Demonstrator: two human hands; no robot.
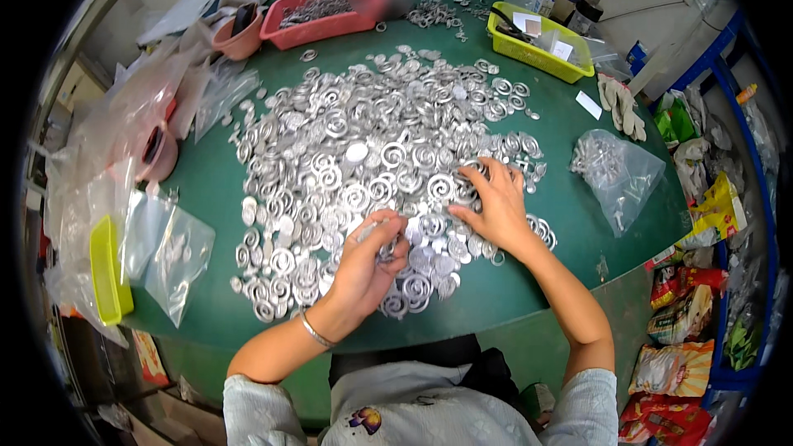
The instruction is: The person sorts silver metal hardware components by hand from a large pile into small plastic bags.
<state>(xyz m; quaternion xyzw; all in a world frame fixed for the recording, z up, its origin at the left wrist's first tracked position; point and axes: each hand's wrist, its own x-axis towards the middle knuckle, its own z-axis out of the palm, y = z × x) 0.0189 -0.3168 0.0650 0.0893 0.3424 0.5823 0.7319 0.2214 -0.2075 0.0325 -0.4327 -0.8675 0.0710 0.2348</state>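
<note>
A wide heap of silver metal parts [330, 122] covers the middle of the table, mostly spiral and ring-shaped discs, with some plain round ones. Over its near side, my left hand [368, 264] is closed, palm turned inward, around a few of the silver metal parts [387, 249]. The fingers partly hide how many there are. To the right, my right hand [500, 208] rests on the heap with its thumb and fingers apart, the tips touching parts. Whether a piece lies under those fingertips is hard to see.
On the green table [198, 293] stand a red tray of small metal parts [318, 21], a yellow-green basket [541, 45] and a clear bag of metal pieces [615, 169]. White gloves [621, 106] lie at the right. Plastic bags [165, 244] and a narrow yellow-green tray [107, 272] sit left.
</note>
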